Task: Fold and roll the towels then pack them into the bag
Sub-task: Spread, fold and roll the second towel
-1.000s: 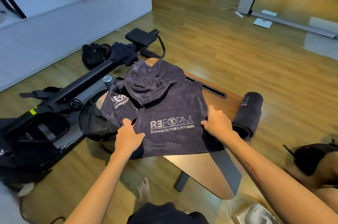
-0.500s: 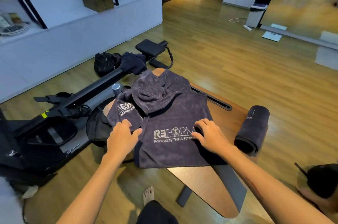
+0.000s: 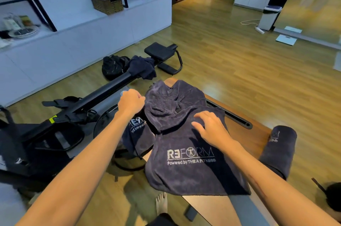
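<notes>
Head camera gave me both bare forearms reaching forward over the work. My left hand [image 3: 131, 102] was curled into a fist at the left edge of the crumpled towel [image 3: 173, 102], knuckles up, gripping a bunch of the dark cloth. My right hand [image 3: 210, 127] lay palm down with fingers spread and slightly bent, pressing on the flat towel [image 3: 191, 170] just above its white lettering.

Both towels sat on a wooden board [image 3: 238, 133] with a black slot along its far side. Beyond it stretched a wood floor [image 3: 230, 56], a black exercise machine [image 3: 103, 95] on the left, a white ledge carrying a wicker basket [image 3: 107, 2], and a white bin [image 3: 269, 17] far off on the right.

A rolled towel [image 3: 278, 150] lay on the board's right edge, near my right forearm but apart from it. Another towel [image 3: 137, 133] hung off the board's left side, below my left wrist. A black bag [image 3: 114, 66] lay on the floor beside the machine, well apart from both hands.
</notes>
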